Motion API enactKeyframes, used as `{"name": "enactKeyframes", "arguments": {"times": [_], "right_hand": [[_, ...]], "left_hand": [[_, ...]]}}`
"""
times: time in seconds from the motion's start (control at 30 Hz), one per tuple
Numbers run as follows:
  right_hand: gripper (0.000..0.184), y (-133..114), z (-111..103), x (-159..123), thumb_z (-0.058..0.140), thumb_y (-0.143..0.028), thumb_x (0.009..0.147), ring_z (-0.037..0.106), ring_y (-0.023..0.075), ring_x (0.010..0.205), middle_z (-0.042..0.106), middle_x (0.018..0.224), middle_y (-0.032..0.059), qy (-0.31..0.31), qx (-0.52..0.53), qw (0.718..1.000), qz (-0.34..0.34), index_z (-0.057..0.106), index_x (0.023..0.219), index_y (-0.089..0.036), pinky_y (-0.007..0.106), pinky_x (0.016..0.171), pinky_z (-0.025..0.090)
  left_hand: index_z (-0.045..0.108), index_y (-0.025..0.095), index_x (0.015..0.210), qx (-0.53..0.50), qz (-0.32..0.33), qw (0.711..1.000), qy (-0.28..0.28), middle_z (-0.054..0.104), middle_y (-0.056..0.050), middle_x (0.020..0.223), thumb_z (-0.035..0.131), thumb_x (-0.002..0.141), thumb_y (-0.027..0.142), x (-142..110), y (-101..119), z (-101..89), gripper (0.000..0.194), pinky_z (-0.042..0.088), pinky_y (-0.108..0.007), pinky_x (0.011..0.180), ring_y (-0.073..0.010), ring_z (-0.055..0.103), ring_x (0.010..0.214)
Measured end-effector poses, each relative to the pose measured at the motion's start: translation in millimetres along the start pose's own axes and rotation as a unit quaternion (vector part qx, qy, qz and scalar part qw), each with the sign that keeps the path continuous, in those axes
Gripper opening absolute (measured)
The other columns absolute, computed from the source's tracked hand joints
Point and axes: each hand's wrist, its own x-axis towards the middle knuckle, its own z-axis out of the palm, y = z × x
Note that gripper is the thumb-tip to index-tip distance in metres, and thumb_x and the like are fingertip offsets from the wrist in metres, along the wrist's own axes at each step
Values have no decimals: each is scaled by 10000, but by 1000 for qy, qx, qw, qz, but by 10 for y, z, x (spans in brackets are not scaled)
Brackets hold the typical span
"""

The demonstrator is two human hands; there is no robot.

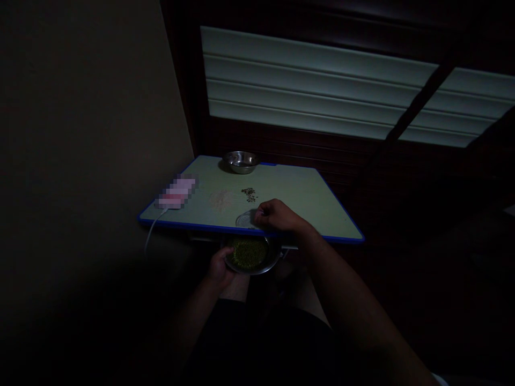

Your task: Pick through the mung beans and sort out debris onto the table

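My left hand (220,266) grips the left rim of a steel bowl (269,266) filled with small green grains, held just below the near edge of a pale green table (306,198). My right hand (277,215) rests on the table near that edge with its fingers curled together, beside a small pale patch (243,220) on the surface. What the fingers hold, if anything, is too dim to make out. A pale heap (221,199) and a small dark heap (249,193) of grains lie further in on the table.
An empty steel bowl (241,161) stands at the table's far edge. A pinkish object (177,192) with a white cable (152,230) lies at the table's left. A wall rises on the left, a dark louvred window frame (322,91) behind. The room is very dim.
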Motion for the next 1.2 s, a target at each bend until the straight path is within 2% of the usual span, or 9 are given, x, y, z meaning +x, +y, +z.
{"name": "enactKeyframes", "arguments": {"times": [0.33,0.47,0.8,0.93,1.0,1.07,1.2], "right_hand": [[213,54,40,-17,621,-348,663,470,90,567,565,605,-13,7,49,999,1,614,682,-136,208,536,364],[221,65,42,-41,636,-360,655,470,93,562,571,612,-10,7,70,997,4,604,678,-143,218,538,371],[211,16,43,-68,648,-349,656,459,92,565,554,605,-17,2,87,996,13,590,666,-147,231,550,364],[205,-6,-10,-26,655,-337,644,430,77,536,524,582,-38,4,126,992,17,562,665,-156,217,524,344],[218,9,-56,44,649,-353,660,408,73,499,503,553,-47,23,171,984,32,534,674,-169,213,492,322],[203,59,-103,155,638,-341,675,430,83,490,519,554,-35,67,205,975,49,517,693,-178,218,482,328],[129,253,-174,430,636,-234,642,474,103,551,552,607,-17,195,141,969,55,536,701,-179,229,530,375]], "left_hand": [[725,107,852,-18,2,1000,-23,759,-137,807,605,636,112,23,-13,-40,247,556,-486,896,-348,703,964],[723,102,876,-13,-9,1000,-15,758,-141,809,595,645,120,38,-18,-54,265,555,-497,897,-354,699,977],[725,120,840,3,-9,1000,-23,765,-123,803,597,654,131,16,-8,-36,226,544,-498,919,-338,709,955],[728,116,856,-7,-1,1000,-23,764,-115,790,598,652,119,24,-15,-42,242,550,-488,907,-325,717,924],[730,112,874,-8,-1,1000,-21,766,-114,798,593,657,116,20,-14,-43,256,555,-485,896,-318,719,908],[730,95,876,-6,-3,1000,-18,766,-130,813,593,661,116,17,-12,-44,255,560,-477,883,-316,721,888],[731,81,862,-12,2,1000,-10,761,-146,796,599,650,107,23,-12,-48,250,567,-462,865,-316,723,864]]}}
